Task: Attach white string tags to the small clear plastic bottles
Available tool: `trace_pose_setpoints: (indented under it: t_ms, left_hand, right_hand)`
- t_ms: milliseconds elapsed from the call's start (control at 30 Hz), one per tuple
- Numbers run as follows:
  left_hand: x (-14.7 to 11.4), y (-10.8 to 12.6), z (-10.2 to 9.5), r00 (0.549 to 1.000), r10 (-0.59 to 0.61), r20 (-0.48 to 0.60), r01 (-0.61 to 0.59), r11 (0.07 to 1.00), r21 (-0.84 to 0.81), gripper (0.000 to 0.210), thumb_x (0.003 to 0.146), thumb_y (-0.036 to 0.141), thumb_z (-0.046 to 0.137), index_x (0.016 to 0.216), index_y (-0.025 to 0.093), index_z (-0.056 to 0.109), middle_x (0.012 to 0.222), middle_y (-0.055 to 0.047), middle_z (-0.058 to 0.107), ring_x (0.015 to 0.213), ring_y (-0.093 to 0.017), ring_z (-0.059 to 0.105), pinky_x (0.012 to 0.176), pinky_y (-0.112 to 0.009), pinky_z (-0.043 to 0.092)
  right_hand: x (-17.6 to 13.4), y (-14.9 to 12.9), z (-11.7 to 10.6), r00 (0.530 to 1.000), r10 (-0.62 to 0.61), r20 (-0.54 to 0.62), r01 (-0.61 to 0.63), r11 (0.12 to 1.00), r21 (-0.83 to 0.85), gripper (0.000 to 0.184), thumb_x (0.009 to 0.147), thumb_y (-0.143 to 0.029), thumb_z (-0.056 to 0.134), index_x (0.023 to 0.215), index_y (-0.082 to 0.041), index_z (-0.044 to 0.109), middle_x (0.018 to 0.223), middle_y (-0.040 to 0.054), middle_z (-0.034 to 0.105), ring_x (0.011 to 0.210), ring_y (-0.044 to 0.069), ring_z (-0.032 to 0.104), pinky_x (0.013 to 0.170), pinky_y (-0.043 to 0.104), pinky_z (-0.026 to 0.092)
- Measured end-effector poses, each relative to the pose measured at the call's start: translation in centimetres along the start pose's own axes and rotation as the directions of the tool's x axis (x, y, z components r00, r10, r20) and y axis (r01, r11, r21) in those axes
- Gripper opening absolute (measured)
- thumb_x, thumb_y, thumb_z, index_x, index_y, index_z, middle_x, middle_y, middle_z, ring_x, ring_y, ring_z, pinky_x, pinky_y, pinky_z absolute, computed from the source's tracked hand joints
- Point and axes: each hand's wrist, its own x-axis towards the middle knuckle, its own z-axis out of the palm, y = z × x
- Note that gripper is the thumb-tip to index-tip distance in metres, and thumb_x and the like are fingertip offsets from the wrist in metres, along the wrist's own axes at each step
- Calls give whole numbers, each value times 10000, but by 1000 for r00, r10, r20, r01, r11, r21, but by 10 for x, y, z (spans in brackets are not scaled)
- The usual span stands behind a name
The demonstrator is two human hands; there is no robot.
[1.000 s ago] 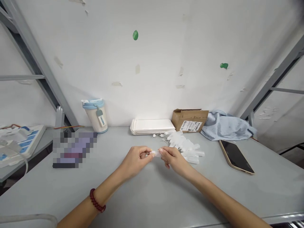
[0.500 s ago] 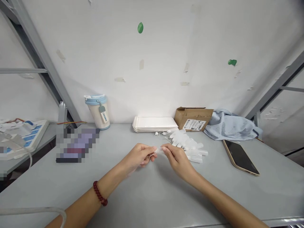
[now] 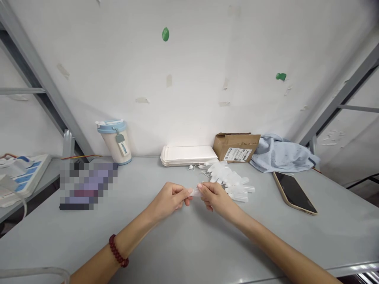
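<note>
Above the middle of the grey table, my left hand (image 3: 174, 198) pinches one end of a small translucent white plastic piece (image 3: 195, 192) between thumb and fingers. From the other side, my right hand (image 3: 217, 199) grips its opposite end, fingers closed. Most of the piece is hidden by fingertips, so its exact kind cannot be made out. Just behind my right hand lies a pile of similar translucent white plastic pieces (image 3: 227, 175), some tube-shaped, with thin wire-like ends. A couple of tiny white bits (image 3: 191, 167) rest left of the pile.
Along the wall stand a lidded cup (image 3: 115, 142), a stack of flat white packets (image 3: 189, 154), a cardboard box (image 3: 235, 148) and a bunched light blue cloth (image 3: 281, 154). A phone (image 3: 294, 193) lies at right. A power strip (image 3: 29, 175) is at far left, a pale cable (image 3: 35, 271) front left.
The whole view has shifted slightly as my head turned. Both hands keep hold of the small plastic piece; my right hand's fingers have changed their grip a little.
</note>
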Motion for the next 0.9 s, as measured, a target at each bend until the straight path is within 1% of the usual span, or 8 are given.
trace_pose_setpoints:
  t_ms: [167,367,500,633,700,767,833,900]
  left_hand:
    - [-2,-2,1,995,100,-23,-95,983,155,430,799,494,469,563,143,548,472,56,326,463,-81,275,462,-228,229]
    - [-2,-5,1,991,128,-32,-115,955,273,406,822,463,432,591,154,556,461,63,283,439,-83,246,432,-230,180]
    - [-1,-3,5,991,125,-50,-110,963,246,386,817,447,443,588,153,546,474,58,332,447,-82,284,442,-221,214]
    - [1,-3,6,993,96,-75,-83,985,150,378,817,463,447,642,150,566,480,49,397,470,-92,366,477,-217,299]
    - [4,-6,3,985,83,-151,-66,991,119,369,818,480,441,768,151,600,503,40,452,475,-100,400,481,-223,328]
    - [8,-9,-1,960,71,-270,-53,996,72,393,807,498,452,967,164,584,658,3,566,494,-104,441,476,-230,354]
    - [11,-12,-6,941,45,-337,-39,999,27,415,803,497,454,1049,178,554,945,-57,612,514,-89,464,474,-235,377]
    - [13,-14,-8,937,23,-350,-17,1000,21,412,808,503,436,1018,172,562,1094,-86,581,498,-69,450,474,-236,385]
  right_hand:
    - [-1,1,-2,995,64,78,-76,985,154,439,800,-547,458,583,-202,294,513,-89,220,435,53,199,394,199,260]
    - [0,2,-4,984,114,137,-141,968,208,434,798,-534,480,588,-201,297,521,-88,220,437,52,182,391,197,241]
    - [1,0,-3,997,74,18,-75,996,38,433,819,-525,433,563,-203,298,501,-80,238,411,58,221,389,212,263]
    - [-1,-7,-8,984,-127,-122,88,956,-281,432,873,-474,365,546,-194,327,489,-51,309,442,84,311,437,227,263]
    - [-1,-10,-17,957,-223,-186,138,914,-382,419,894,-443,346,561,-190,358,497,-41,347,471,96,348,468,231,270]
    - [0,-11,-29,909,-321,-267,172,870,-461,392,905,-417,342,605,-183,438,534,-26,418,511,109,393,501,236,292]
    - [3,-11,-42,835,-416,-360,181,826,-534,350,905,-396,357,709,-174,544,605,-1,509,565,126,447,541,242,325]
    - [6,-9,-55,755,-475,-452,155,799,-580,340,901,-394,369,801,-165,599,640,17,554,576,136,474,559,250,347]
